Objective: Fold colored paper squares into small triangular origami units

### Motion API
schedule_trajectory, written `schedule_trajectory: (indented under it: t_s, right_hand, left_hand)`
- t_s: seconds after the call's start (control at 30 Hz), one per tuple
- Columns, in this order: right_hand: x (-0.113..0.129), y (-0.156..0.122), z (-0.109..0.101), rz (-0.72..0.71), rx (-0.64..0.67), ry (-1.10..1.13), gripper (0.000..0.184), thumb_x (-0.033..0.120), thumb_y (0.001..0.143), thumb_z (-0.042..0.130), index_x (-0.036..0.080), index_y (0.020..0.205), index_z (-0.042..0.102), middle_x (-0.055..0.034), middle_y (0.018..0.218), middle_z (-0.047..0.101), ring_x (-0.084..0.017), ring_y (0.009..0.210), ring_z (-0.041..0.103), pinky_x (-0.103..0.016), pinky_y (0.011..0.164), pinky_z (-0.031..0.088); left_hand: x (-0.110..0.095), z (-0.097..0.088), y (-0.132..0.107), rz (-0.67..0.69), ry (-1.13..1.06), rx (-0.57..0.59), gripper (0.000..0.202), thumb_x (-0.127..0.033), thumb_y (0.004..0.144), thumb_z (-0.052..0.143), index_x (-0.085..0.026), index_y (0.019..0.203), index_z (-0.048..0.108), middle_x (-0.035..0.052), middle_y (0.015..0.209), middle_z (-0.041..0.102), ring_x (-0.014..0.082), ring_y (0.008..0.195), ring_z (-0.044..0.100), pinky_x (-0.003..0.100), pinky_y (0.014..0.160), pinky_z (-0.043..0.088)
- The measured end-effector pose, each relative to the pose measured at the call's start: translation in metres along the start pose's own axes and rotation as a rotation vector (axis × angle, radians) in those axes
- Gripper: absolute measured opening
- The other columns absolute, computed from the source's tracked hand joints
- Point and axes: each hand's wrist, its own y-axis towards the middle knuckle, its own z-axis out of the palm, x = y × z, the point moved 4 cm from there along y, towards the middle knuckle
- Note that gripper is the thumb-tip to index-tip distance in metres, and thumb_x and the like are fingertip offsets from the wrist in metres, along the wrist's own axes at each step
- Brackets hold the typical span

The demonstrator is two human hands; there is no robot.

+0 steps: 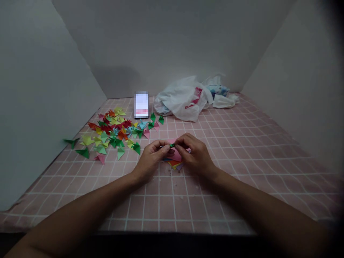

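Between my fingertips is a small piece of folded green paper (pixel 172 145), mostly covered by the fingers. My left hand (pixel 154 156) pinches it from the left, thumb against forefinger. From the other side my right hand (pixel 195 152) pinches it too. Just beneath both hands lies a stack of coloured paper sheets (pixel 176 155), pink on top, with blue, orange, yellow and purple corners sticking out below. To the left of my hands spreads a heap of folded paper cranes (pixel 116 142) in green, red, yellow, orange, pink and blue.
A phone with a lit, blurred screen (pixel 141 105) stands upright behind the cranes. At the back wall lie a crumpled white plastic bag (pixel 185 98) and a smaller blue-and-white bundle (pixel 219 90). A pink checked cloth (pixel 242 143) covers the table, with walls on three sides.
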Motion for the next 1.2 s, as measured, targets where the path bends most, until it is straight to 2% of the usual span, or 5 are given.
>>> schedule_trajectory:
  t_s: [0.23,0.4,0.8,1.03,1.2]
  right_hand:
    - [0.0022,-0.0006,0.0016,0.010,0.035,0.017,0.017,0.007,0.086,0.055,0.022,0.079,0.055,-0.0018,0.076,0.057,-0.017,0.071,0.057,-0.030,0.063,0.042]
    - [0.0031,-0.0014,0.0021,0.023,0.010,0.022,0.016,0.009,0.087,0.056,0.022,0.077,0.055,-0.0015,0.075,0.058,-0.017,0.069,0.057,-0.030,0.061,0.042]
    - [0.0020,-0.0008,-0.0016,0.026,-0.042,0.115,0.010,0.014,0.091,0.061,0.022,0.084,0.063,-0.0021,0.078,0.062,-0.017,0.072,0.059,-0.031,0.065,0.045]
    - [-0.0012,-0.0002,-0.0017,0.136,-0.006,0.278,0.006,0.019,0.089,0.063,0.021,0.086,0.068,-0.0024,0.080,0.065,-0.017,0.075,0.063,-0.031,0.068,0.048]
    - [-0.0053,-0.0020,0.0047,0.289,0.081,0.487,0.008,0.027,0.089,0.064,0.020,0.088,0.068,-0.0004,0.076,0.064,-0.014,0.065,0.061,-0.028,0.062,0.049]
  left_hand:
    - [-0.0024,-0.0013,0.0007,0.007,0.017,-0.003,0.033,-0.038,0.073,0.086,-0.015,0.089,0.068,0.0017,0.080,0.072,0.0137,0.075,0.068,0.029,0.080,0.053]
    - [0.0002,-0.0032,0.0031,0.022,0.018,0.028,0.033,-0.027,0.070,0.087,-0.016,0.093,0.067,0.0016,0.086,0.073,0.0138,0.077,0.069,0.028,0.079,0.053]
    - [-0.0048,0.0003,0.0007,0.037,-0.001,-0.042,0.029,-0.026,0.064,0.089,-0.015,0.081,0.068,0.0003,0.075,0.073,0.0127,0.070,0.069,0.027,0.075,0.055]
    - [-0.0040,-0.0005,0.0007,0.043,-0.007,-0.013,0.031,-0.028,0.067,0.089,-0.015,0.087,0.069,0.0008,0.077,0.074,0.0129,0.070,0.069,0.028,0.075,0.056]
    - [-0.0056,-0.0010,0.0016,0.054,-0.012,0.021,0.031,-0.029,0.067,0.089,-0.014,0.086,0.069,0.0004,0.076,0.074,0.0128,0.070,0.070,0.027,0.075,0.056]
